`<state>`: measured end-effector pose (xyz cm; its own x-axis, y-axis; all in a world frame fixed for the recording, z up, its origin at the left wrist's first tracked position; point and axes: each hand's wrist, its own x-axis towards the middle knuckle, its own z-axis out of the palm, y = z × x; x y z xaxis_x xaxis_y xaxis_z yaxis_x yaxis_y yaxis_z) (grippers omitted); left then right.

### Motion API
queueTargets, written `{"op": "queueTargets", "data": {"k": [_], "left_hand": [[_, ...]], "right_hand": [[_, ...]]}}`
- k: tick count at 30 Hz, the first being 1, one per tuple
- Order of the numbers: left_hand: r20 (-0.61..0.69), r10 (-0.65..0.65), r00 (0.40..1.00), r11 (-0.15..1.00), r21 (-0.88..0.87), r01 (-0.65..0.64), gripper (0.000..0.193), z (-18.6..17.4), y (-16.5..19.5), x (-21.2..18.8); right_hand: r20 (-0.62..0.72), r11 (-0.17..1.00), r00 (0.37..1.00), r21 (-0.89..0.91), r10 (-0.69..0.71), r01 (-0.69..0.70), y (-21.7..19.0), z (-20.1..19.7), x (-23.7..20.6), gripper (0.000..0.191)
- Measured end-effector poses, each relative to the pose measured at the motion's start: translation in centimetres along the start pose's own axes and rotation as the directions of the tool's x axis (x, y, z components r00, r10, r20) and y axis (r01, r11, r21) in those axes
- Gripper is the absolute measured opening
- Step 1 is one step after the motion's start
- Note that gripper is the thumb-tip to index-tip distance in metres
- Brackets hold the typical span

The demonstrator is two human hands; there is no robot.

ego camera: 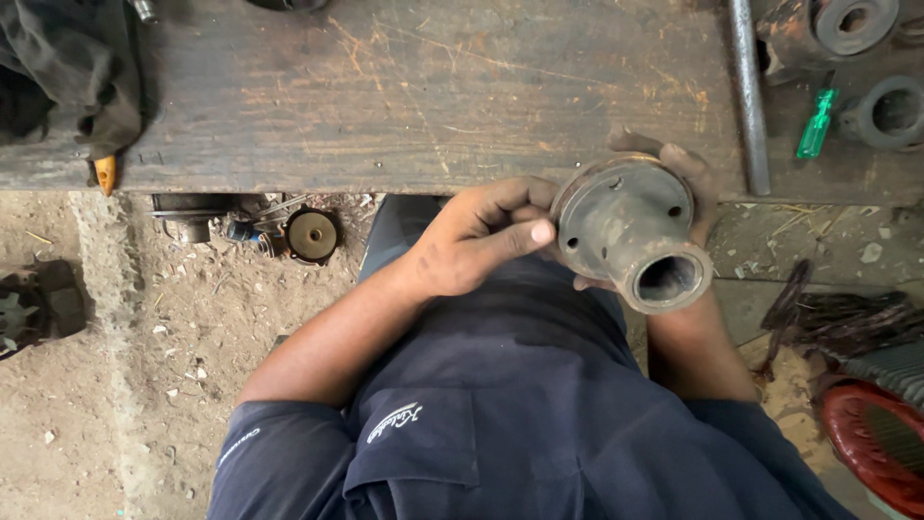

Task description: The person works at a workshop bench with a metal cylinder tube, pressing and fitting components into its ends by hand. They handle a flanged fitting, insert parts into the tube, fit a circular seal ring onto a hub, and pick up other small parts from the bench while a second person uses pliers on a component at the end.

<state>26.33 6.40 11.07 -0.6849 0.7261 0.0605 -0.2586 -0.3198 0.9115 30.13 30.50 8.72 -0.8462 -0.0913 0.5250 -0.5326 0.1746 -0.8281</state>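
The person holds a rusty metal hub (630,229) up in front of their body, just below the edge of a wooden bench (423,96). The hub has a round flat plate with small holes and a short open tube that points toward the camera.

The right hand (688,178) is behind the plate. Its fingers curl around the far rim and grip it. The left hand (476,241) is at the near side. Its thumb and bent fingers press on the plate's edge, so both hands are closed on the hub.

The bench is dark, old and scratched. A steel bar (749,96) lies on it, near a green screwdriver (816,125) and some round metal parts (890,111). A dark cloth (67,72) sits on the left end. The ground below is dirt, with a small brown disc (312,234) on it. A red round thing (876,438) is at the right.
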Motion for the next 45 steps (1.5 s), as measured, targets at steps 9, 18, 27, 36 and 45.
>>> {"op": "queueTargets", "data": {"k": [9,18,27,36,45], "left_hand": [[-0.100,-0.042,0.994,0.995,0.085,0.051,0.031,-0.8,-0.7,0.5],[-0.271,-0.139,0.953,0.982,0.086,0.168,0.045,-2.4,-2.5,2.6],[-0.481,-0.190,0.856,0.839,0.374,0.396,0.046,-7.6,-6.3,5.9],[-0.439,-0.122,0.890,0.829,0.448,0.335,0.046,-9.6,-8.6,6.4],[-0.523,-0.102,0.846,0.712,0.556,0.429,0.042,-8.7,-8.5,6.7]], "right_hand": [[0.090,0.997,0.995,0.066,0.045,-0.051,1.1,0.2,-0.6,0.119],[0.092,0.983,0.995,-0.180,0.041,-0.024,5.7,0.1,-0.6,0.127],[0.035,0.809,0.987,-0.577,0.159,-0.110,9.4,2.2,0.3,0.122],[0.051,0.720,0.969,-0.679,0.243,-0.144,9.9,2.3,1.4,0.116],[0.107,0.645,0.953,-0.757,0.282,-0.106,10.3,2.5,1.0,0.117]]}}
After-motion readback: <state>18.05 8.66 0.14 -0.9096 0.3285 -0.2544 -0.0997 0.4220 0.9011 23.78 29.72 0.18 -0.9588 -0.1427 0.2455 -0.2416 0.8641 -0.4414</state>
